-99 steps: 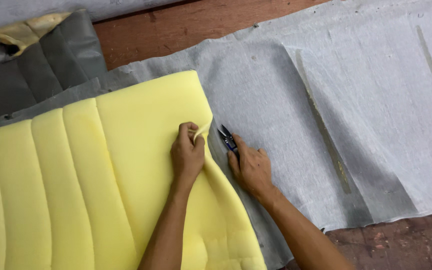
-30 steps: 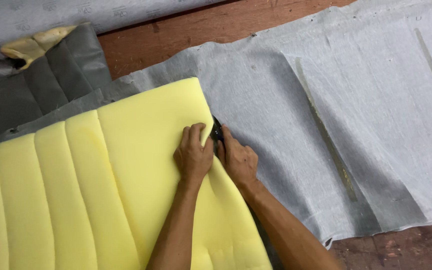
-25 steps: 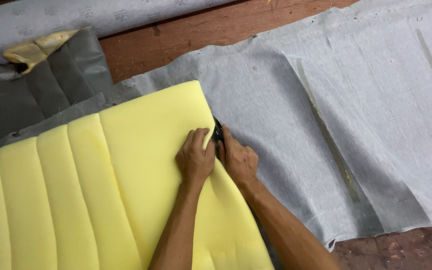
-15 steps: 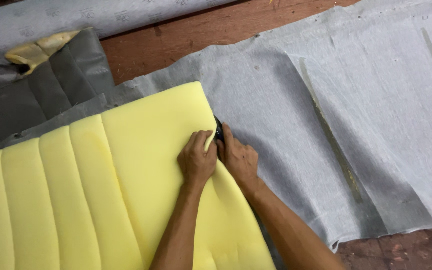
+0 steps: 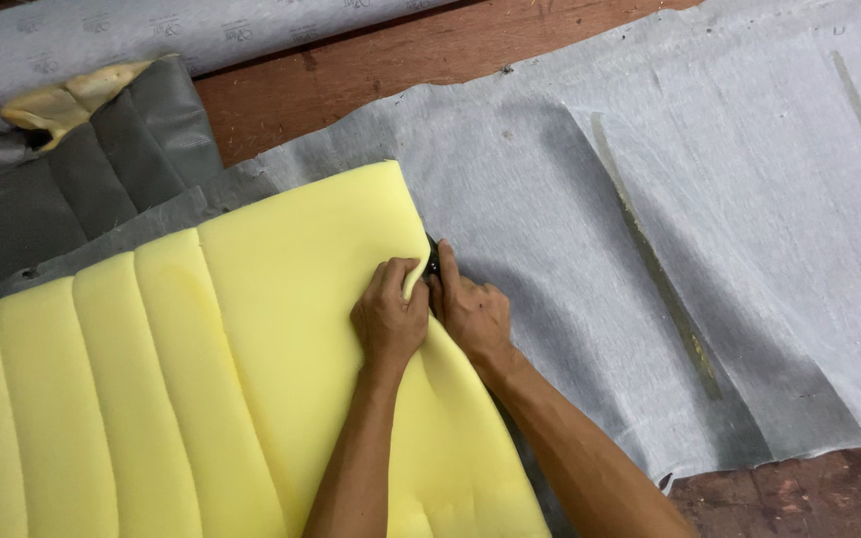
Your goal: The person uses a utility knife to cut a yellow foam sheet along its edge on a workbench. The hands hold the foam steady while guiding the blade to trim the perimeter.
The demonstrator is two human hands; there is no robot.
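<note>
The reddish-brown wooden bench (image 5: 351,70) carries a wide sheet of thin grey non-woven fabric (image 5: 570,179), which covers most of its surface. A grey quilted padded cover with tan foam at one corner (image 5: 62,169) lies at the upper left. A roll of grey printed fabric (image 5: 151,35) lies along the far edge.

L hand (image 5: 388,319): pinching up edge of yellow foam pad (image 5: 201,369)
R hand (image 5: 470,311): closed on small dark snips (image 5: 432,261), right at foam edge
Under: grey backing cloth (image 5: 590,199) on wood table (image 5: 351,60)
Top-left: grey quilted cover (image 5: 62,189)
</note>
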